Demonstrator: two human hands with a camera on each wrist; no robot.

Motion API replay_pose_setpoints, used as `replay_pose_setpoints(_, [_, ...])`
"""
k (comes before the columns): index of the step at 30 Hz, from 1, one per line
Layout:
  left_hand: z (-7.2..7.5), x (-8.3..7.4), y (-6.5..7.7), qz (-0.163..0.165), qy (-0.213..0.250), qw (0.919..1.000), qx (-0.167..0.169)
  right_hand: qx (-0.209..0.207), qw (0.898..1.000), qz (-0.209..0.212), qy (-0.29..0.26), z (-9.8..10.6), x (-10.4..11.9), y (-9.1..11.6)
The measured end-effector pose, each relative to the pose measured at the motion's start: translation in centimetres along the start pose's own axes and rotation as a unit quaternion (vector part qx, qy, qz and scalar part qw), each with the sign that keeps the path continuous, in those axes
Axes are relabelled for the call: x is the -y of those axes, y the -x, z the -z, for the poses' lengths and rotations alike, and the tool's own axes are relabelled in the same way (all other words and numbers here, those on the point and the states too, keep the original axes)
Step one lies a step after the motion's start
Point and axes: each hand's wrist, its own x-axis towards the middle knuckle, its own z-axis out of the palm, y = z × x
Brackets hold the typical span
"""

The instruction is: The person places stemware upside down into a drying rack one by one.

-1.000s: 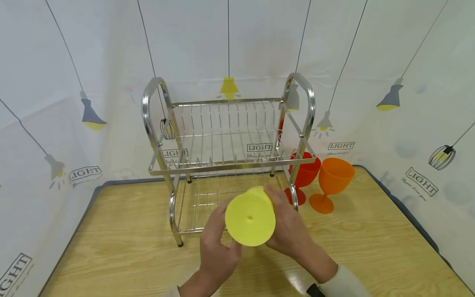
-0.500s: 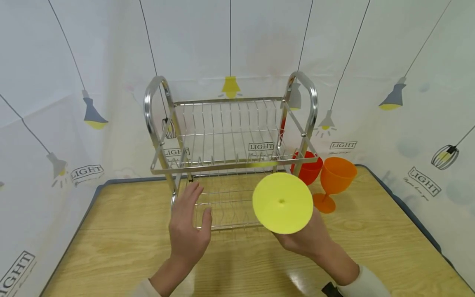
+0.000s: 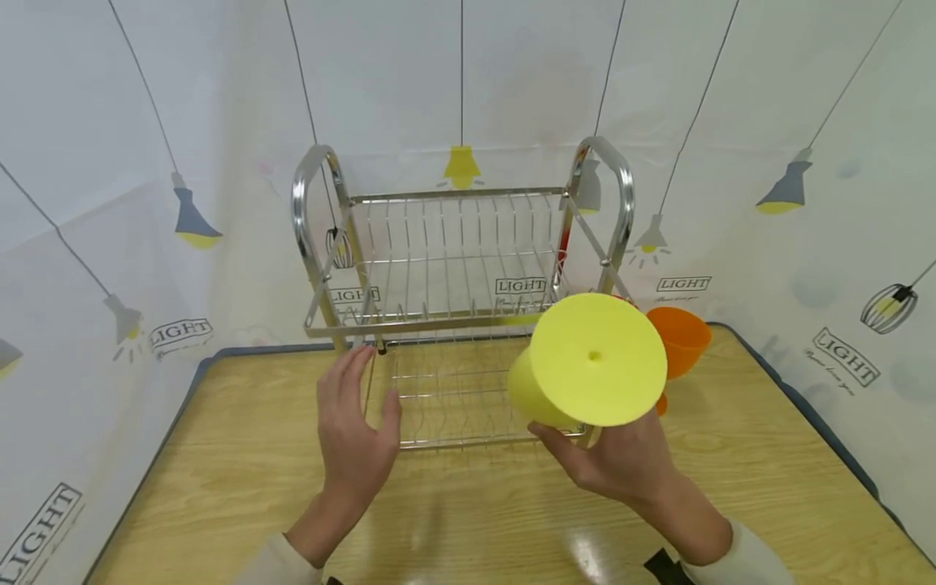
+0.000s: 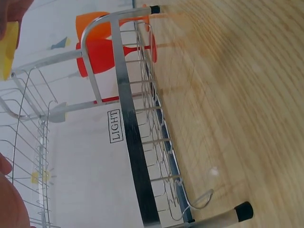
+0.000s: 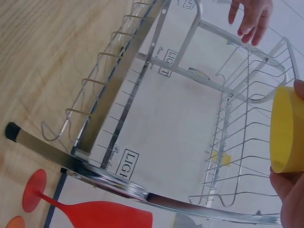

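Observation:
My right hand [image 3: 629, 471] grips a yellow plastic goblet [image 3: 595, 357] by its bowl. Its round foot faces the head camera and hides the stem. In the right wrist view the bowl's open rim [image 5: 280, 130] tilts towards the wires of the dish rack [image 5: 247, 109]. My left hand [image 3: 354, 435] hovers, holding nothing, in front of the left side of the two-tier chrome rack [image 3: 431, 327], fingers extended and thumb apart. The left wrist view shows part of that hand [image 4: 12, 204] at its left edge, with the yellow goblet [image 4: 7, 50] higher up.
Right of the rack stands an orange goblet [image 3: 680, 341], partly covered by the yellow one. A red goblet [image 4: 97, 57] stands beside it, mostly hidden in the head view. The wooden table [image 3: 219, 487] runs back to a wall sheet [image 3: 241, 203] printed with lamps.
Both hands held the yellow goblet at first. The left hand let go and moved left. My right hand carried the goblet right and upward, its foot now larger in the head view.

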Motion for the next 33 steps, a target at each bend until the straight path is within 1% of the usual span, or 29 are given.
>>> replay_pose_setpoints(3, [0.1, 0.4, -0.1, 0.005, -0.007, 0.9999, -0.006, 0.002, 1.000, -0.015, 0.010, 0.4, 0.3, -0.4])
replay_pose_setpoints(8, [0.0, 1.0, -0.2, 0.024, -0.009, 0.9996, -0.012, -0.005, 0.999, -0.041, 0.007, 1.0, 1.0, -1.2])
replay_pose_setpoints(11, [-0.1, 1.2, -0.4, 0.039, -0.009, 0.9990, -0.020, -0.013, 0.999, -0.038, -0.001, 1.3, 1.6, -2.0])
replay_pose_setpoints(15, [0.0, 1.5, -0.9, 0.053, -0.014, 0.9978, -0.037, -0.031, 0.999, -0.022, -0.014, 1.9, 3.0, -3.7])
replay_pose_setpoints(19, [0.1, 1.9, -1.3, 0.073, -0.020, 0.9960, -0.048, -0.041, 0.999, -0.025, -0.024, 2.4, 3.9, -5.0])
replay_pose_setpoints(23, [0.2, 2.0, -1.7, 0.088, -0.015, 0.9943, -0.058, -0.051, 0.998, -0.037, -0.014, 2.8, 4.1, -5.4])
replay_pose_setpoints(28, [0.2, 2.2, -2.2, 0.104, -0.010, 0.9925, -0.063, -0.056, 0.997, -0.044, 0.014, 3.1, 3.9, -5.6])
replay_pose_setpoints(33, [0.2, 2.5, -2.1, 0.129, -0.009, 0.9905, -0.046, -0.051, 0.996, -0.067, 0.018, 3.7, 3.3, -5.8])
